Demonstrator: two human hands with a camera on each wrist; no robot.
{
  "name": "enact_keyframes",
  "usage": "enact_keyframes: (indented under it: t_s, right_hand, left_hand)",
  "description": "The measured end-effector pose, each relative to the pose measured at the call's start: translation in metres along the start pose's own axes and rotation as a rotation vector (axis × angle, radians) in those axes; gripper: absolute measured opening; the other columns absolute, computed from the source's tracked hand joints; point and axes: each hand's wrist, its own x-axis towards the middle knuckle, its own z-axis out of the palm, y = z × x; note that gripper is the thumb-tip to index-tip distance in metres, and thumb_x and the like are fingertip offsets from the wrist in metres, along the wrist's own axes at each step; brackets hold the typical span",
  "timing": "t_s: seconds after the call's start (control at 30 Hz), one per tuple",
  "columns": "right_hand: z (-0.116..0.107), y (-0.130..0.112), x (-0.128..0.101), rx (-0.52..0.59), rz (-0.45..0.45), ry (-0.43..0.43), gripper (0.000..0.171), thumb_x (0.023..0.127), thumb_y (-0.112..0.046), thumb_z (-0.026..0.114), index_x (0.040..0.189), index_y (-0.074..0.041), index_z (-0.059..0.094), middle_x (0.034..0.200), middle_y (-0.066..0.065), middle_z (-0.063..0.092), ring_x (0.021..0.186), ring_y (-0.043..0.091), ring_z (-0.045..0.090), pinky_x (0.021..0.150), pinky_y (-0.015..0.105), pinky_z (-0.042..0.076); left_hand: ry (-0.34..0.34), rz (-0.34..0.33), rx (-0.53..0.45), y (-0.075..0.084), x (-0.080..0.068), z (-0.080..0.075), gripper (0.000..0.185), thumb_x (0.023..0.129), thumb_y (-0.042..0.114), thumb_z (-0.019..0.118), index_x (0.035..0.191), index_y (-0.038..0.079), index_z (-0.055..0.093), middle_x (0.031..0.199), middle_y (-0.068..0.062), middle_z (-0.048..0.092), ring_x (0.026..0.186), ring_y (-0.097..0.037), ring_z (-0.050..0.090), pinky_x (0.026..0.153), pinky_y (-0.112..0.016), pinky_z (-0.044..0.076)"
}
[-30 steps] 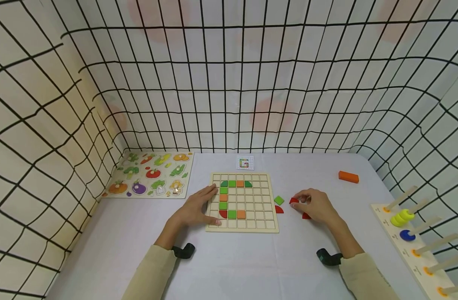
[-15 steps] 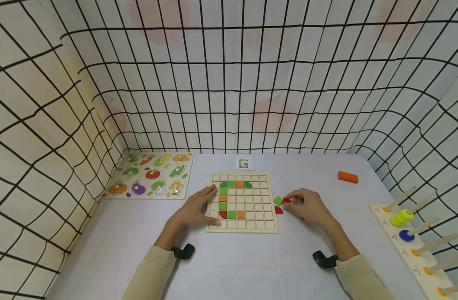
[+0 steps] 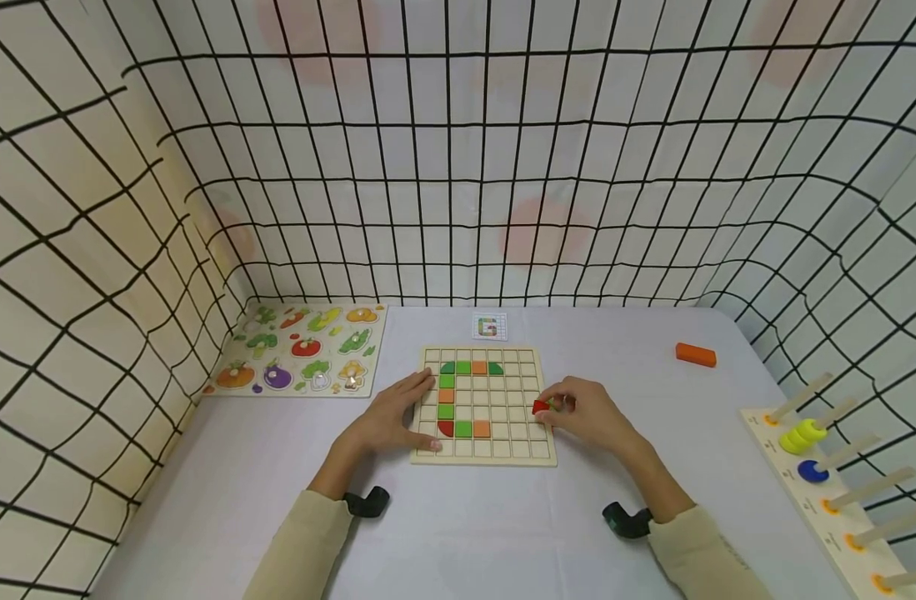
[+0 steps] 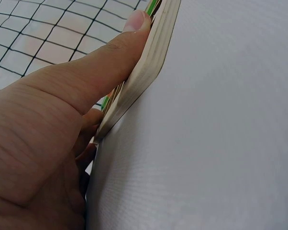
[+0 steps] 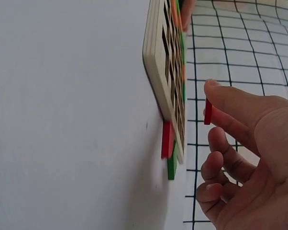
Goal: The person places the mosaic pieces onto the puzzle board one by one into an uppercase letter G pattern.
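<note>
Nearest to the camera are two beige sleeves, each w/ a black wrist strap. The left hand (image 3: pixel 388 421) lies flat on the left edge of the wooden grid board (image 3: pixel 536 454), fingers straight and relaxed, holding nothing; in the left wrist view the thumb (image 4: pixel 113 57) presses along the board's side edge. The right hand (image 3: pixel 588 414) is at the right edge of the board, approx. the middle rows, and pinches a small red piece (image 3: pixel 539 407) between thumb and index finger; the other fingers are loosely curled. In the right wrist view the red piece (image 5: pixel 208 111) is held a bit above the board surface, not touching it.

On the table (image 3: pixel 458 533), against the board's right side, lie one more red piece (image 5: pixel 167 139) and a green piece (image 5: pixel 172 166), side by side; they show only in the right wrist view, the hand hides them from the head camera.

In the board sit green, orange and red tiles (image 3: pixel 463 396) that make a C-like shape: top row, left column, bottom row.

At far right is a wooden peg rack (image 3: pixel 840 500) w/ yellow rings (image 3: pixel 804 434) and a blue ring (image 3: pixel 813 472). Further back an orange block (image 3: pixel 695 354) lies alone on the right. Behind the board is a small pattern card (image 3: pixel 489 327), and at far left a vegetable puzzle board (image 3: pixel 302 350). A grid-pattern cloth wall (image 3: pixel 458 167) closes the scene.
</note>
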Motion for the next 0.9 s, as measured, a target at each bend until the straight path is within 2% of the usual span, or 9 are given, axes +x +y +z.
enact_keyframes:
  t_s: [0.2, 0.47, 0.7, 0.9]
  right_hand:
    - [0.011, -0.011, 0.004, 0.008, -0.043, -0.051, 0.021, 0.079, -0.028, 0.082, 0.098, -0.021, 0.074, 0.077, -0.006, 0.056, 0.069, 0.013, 0.048, 0.057, 0.023, 0.040]
    - [0.023, -0.021, 0.006, 0.033, -0.016, -0.129, 0.023, 0.079, -0.032, 0.081, 0.100, -0.024, 0.073, 0.077, -0.006, 0.055, 0.071, 0.013, 0.049, 0.060, 0.024, 0.040]
    - [0.033, -0.030, 0.008, 0.009, 0.015, -0.163, 0.019, 0.080, -0.033, 0.080, 0.098, -0.028, 0.074, 0.075, -0.008, 0.056, 0.071, 0.013, 0.050, 0.059, 0.025, 0.040]
    - [0.039, -0.032, 0.010, -0.009, -0.030, -0.173, 0.016, 0.081, -0.032, 0.079, 0.096, -0.029, 0.074, 0.074, -0.009, 0.056, 0.071, 0.011, 0.052, 0.058, 0.023, 0.042]
  left_hand:
    - [-0.001, -0.009, -0.002, 0.000, 0.000, -0.001, 0.115, 0.065, 0.069, 0.076, 0.156, 0.027, 0.020, 0.164, 0.012, 0.010, 0.152, -0.022, 0.012, 0.119, -0.056, 0.017]
    - [0.001, -0.005, -0.001, 0.001, 0.000, -0.001, 0.114, 0.066, 0.068, 0.076, 0.156, 0.026, 0.020, 0.164, 0.011, 0.011, 0.152, -0.022, 0.012, 0.119, -0.056, 0.017]
    - [0.003, 0.000, -0.014, 0.002, -0.001, -0.001, 0.114, 0.066, 0.067, 0.077, 0.156, 0.025, 0.021, 0.164, 0.010, 0.011, 0.152, -0.022, 0.012, 0.119, -0.056, 0.017]
    - [0.003, 0.005, -0.005, 0.003, -0.001, -0.002, 0.115, 0.066, 0.067, 0.077, 0.156, 0.024, 0.021, 0.164, 0.009, 0.011, 0.152, -0.022, 0.012, 0.119, -0.055, 0.017]
